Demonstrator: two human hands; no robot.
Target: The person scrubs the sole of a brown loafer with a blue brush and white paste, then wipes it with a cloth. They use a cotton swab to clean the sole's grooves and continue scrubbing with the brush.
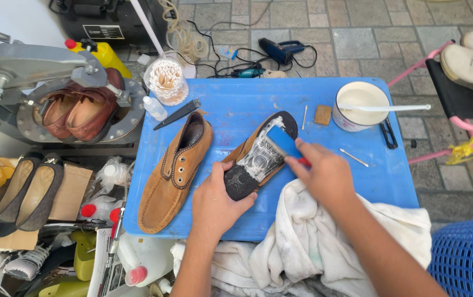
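Upturned tan suede shoe [258, 159] on blue plastic table [357, 181] is gripped at heel by left hand [214, 201]; blue brush [286, 143] is clasped by right hand [324, 173] over sole.

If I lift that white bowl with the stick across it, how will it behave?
The white bowl looks filled with pale liquid, so probably heavy and liable to slosh. The white stick lies loose across its rim and would likely slide off. Its wide, low shape suggests it won't tip easily.

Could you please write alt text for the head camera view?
A left hand steadies an upturned tan shoe on a blue table while the right hand scrubs its soapy sole with a blue brush; its mate lies alongside.
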